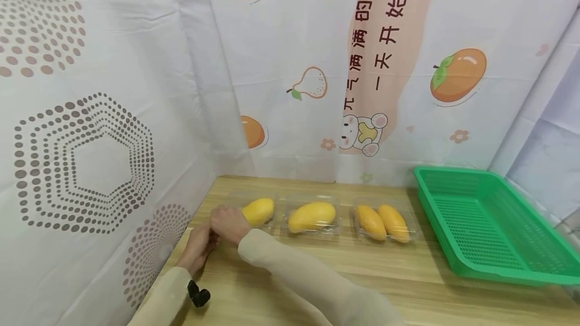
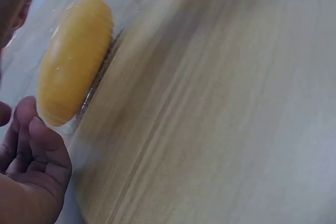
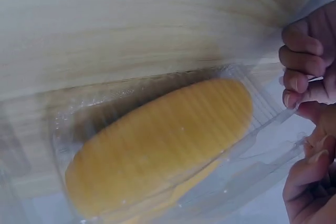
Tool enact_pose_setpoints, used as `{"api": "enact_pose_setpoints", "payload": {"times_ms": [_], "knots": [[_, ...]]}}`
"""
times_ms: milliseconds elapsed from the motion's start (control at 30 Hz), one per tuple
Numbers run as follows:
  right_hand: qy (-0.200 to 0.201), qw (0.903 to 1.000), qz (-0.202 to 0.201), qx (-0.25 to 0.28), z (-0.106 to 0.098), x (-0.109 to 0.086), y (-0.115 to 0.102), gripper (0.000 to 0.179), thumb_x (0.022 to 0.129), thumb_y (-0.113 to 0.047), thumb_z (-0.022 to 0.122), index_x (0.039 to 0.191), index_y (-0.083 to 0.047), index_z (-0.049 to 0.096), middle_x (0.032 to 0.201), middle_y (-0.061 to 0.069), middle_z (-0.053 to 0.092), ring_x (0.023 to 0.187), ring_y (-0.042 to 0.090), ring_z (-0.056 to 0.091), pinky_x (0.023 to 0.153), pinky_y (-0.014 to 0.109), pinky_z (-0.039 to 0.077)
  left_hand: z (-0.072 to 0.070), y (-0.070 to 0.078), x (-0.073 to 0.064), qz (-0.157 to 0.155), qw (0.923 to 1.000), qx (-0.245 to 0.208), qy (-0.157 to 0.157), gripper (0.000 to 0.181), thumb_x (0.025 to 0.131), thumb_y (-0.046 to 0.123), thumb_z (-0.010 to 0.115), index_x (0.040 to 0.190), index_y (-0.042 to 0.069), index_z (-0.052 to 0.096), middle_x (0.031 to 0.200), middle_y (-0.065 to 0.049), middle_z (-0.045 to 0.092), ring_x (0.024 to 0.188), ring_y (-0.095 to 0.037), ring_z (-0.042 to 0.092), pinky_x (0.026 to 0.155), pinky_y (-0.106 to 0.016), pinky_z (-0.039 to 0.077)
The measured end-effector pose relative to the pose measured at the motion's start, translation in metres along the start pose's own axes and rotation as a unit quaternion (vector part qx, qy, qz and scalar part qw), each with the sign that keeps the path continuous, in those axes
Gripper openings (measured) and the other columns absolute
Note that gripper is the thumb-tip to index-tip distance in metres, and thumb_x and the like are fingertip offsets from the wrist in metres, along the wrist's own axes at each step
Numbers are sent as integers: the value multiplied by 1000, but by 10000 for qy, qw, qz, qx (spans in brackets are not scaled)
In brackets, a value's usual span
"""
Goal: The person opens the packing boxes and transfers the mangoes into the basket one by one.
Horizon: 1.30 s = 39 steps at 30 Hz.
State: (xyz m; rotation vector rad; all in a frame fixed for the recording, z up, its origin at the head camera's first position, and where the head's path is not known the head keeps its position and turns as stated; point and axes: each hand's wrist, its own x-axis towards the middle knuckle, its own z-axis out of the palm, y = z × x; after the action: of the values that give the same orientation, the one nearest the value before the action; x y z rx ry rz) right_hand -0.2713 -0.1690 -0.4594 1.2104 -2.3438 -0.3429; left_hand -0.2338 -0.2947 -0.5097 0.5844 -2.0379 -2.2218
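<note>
left hand [image 1: 198,246], right hand [image 1: 229,224]; fingers [image 3: 307,64] pinching box [image 3: 265,103] edge; risk: box tips, mango [image 3: 163,145] rolls out; cause: uneven tug

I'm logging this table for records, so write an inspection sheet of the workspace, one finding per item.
Surface: wooden table, light grain.
Job's things: left box, middle box and right box, all clear plastic, each holding yellow-orange fruit.
Clutter: green basket, right of the boxes.
Grip: left hand and right hand meet at the left box's edge, both seemingly pinching it.
Cables: nothing seen.
Surroundings: white printed curtains behind and at the left.
</note>
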Motion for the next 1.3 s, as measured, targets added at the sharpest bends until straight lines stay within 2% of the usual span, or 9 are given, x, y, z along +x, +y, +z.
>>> {"api": "enact_pose_setpoints", "payload": {"times_ms": [100, 267, 400, 500, 633, 800, 967, 1133, 1300], "knots": [[-66, 9997, 110, 195, -3, 0, 0, 8, 101, -25, 69, 100, -18, 72, 91, -5, 67, 78, 7, 62, 58, 18, 53, 0, 0, 1, -20, 10000, 28, -33, 32, 105, 21, 49, 78, 11, 64, 75, 0, 61, 68, -15, 55, 61, -26, 49], [-33, 9994, 254, 217, -3, -3, -1, 13, 97, -31, 75, 99, -18, 72, 90, -5, 68, 77, 6, 63, 60, 19, 53, -2, -1, 1, 76, 9997, 196, -131, 31, 106, 17, 47, 84, 8, 67, 79, -1, 63, 72, -15, 58, 63, -26, 51], [-36, 9998, 186, -40, 1, -11, -1, 22, 95, -39, 75, 104, -20, 69, 92, -7, 67, 77, 6, 63, 60, 21, 53, -4, -2, 1, 171, 9986, 460, -213, 31, 108, 15, 47, 90, 4, 70, 81, -2, 63, 73, -15, 58, 64, -26, 52], [-81, 9994, 141, -297, 5, -18, 0, 24, 98, -41, 70, 109, -21, 66, 94, -7, 66, 76, 6, 62, 59, 20, 51, -5, -3, 1, 204, 9970, 699, -275, 29, 107, 12, 47, 94, 1, 71, 81, -2, 63, 73, -15, 58, 64, -26, 52], [-168, 9986, 256, -426, 7, -28, 6, 25, 98, -39, 71, 113, -21, 63, 100, -7, 65, 71, 6, 60, 54, 18, 50, -5, -2, 5, 197, 9959, 815, -353, 25, 106, 13, 53, 99, -2, 72, 82, -3, 66, 73, -14, 59, 62, -24, 52], [-401, 9972, 282, -564, 3, -39, 16, 27, 95, -36, 75, 111, -22, 59, 98, -6, 60, 62, 5, 55, 47, 19, 48, -10, 1, 8, 175, 9956, 802, -458, 27, 106, 15, 57, 108, -9, 69, 83, -4, 69, 69, -10, 59, 60, -23, 51], [-265, 9968, 138, -736, -5, -45, 22, 19, 98, -32, 71, 112, -21, 62, 95, -6, 60, 59, 5, 52, 44, 21, 47, -15, 5, 6, 197, 9949, 896, -414, 31, 106, 17, 58, 113, -12, 65, 84, -4, 69, 67, -9, 58, 60, -24, 51], [-295, 9961, 132, -827, -4, -54, 27, 25, 100, -33, 69, 120, -21, 63, 97, -4, 60, 60, 7, 50, 43, 22, 44, -16, 6, 5, 181, 9940, 964, -478, 31, 107, 19, 58, 113, -11, 65, 85, -4, 69, 69, -9, 57, 61, -24, 51], [-216, 9964, 273, -778, 3, -70, 37, 14, 96, -30, 72, 104, -19, 66, 88, -4, 60, 60, 9, 53, 44, 23, 46, -12, 4, 8, 114, 9931, 1016, -581, 30, 107, 18, 57, 111, -11, 65, 85, -4, 68, 69, -9, 57, 61, -24, 51]]}}
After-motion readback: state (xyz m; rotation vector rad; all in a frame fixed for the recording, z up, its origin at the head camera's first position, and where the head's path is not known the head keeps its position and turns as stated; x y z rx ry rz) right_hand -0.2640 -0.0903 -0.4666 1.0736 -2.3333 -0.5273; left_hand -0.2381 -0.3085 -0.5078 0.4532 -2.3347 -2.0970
